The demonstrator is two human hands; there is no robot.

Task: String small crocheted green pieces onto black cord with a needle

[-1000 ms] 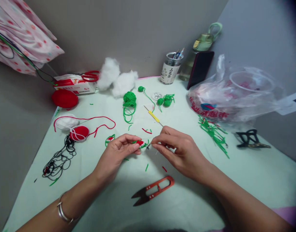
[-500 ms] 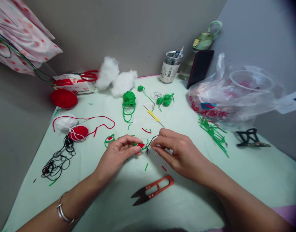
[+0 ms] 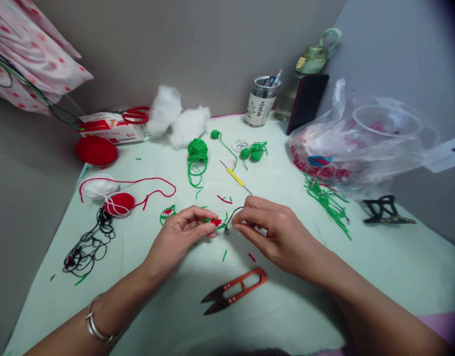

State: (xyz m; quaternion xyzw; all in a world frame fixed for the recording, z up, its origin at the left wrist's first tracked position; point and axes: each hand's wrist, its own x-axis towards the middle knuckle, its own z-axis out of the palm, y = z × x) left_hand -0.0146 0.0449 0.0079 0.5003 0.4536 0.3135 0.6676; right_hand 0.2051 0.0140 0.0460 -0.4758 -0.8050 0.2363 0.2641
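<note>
Between thumb and fingers, my left hand [image 3: 188, 228] pinches a small crocheted piece [image 3: 215, 223], red with a white band and green edge. Black yarn [image 3: 234, 213] runs from the piece's right end, where a small loop hangs, up to my right hand [image 3: 266, 225]. That hand is closed in a pinch on the yarn; a thin pale tip shows below its fingers, too small to name. Left of my left hand lies a similar crocheted piece [image 3: 168, 214]. Orange-handled thread snips [image 3: 235, 290] lie in front of both hands, and a yellow-handled crochet hook [image 3: 235, 176] lies behind.
Green yarn [image 3: 198, 150], small green crocheted balls [image 3: 255, 153] and white stuffing [image 3: 190, 126] sit behind. To the left are red yarn [image 3: 119, 203] and tangled black yarn [image 3: 90, 242]. A plastic bag [image 3: 324, 148], green scraps [image 3: 327, 205] and a black claw clip [image 3: 386, 210] are right.
My right hand has drawn slightly away from the crocheted piece, and an arc of black yarn now shows between them. The left hand keeps its pinch. The view has shifted slightly.
</note>
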